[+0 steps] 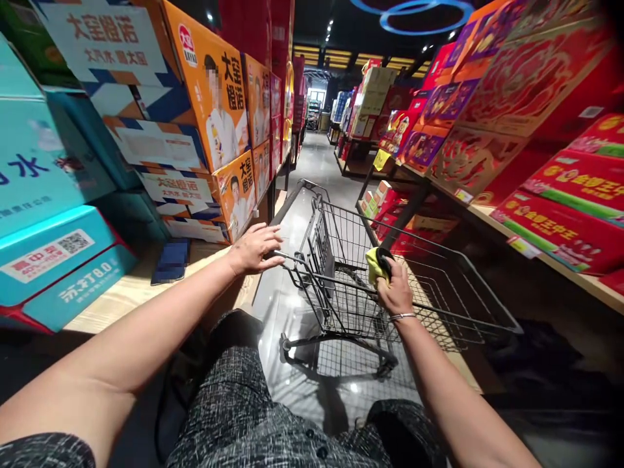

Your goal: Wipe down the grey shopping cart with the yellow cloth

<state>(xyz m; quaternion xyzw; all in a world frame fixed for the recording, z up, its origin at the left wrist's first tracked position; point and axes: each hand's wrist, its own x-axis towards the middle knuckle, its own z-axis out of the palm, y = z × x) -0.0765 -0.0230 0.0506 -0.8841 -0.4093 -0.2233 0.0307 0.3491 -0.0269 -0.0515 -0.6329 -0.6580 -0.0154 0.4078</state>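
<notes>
A black wire shopping cart [341, 260] stands in front of me at an angle, and no goods show in its basket. My left hand [256, 248] is on the near end of its handle, fingers over the bar and thumb beside it. In my right hand [396, 289] is a bunched yellow and black cloth [376, 265]. That hand is closed round the cloth above the cart's side rail; whether the cloth touches the rail I cannot tell. Near my left forearm, a flat dark blue rectangular object [170, 261] lies on the wooden shelf [205, 257].
Orange drink cartons [209, 97] and turquoise boxes [63, 260] are stacked on the left. Red gift boxes [550, 208] fill the right shelf, whose wooden edge [546, 257] runs beside the cart. A tiled aisle [314, 153] leads away between the shelves.
</notes>
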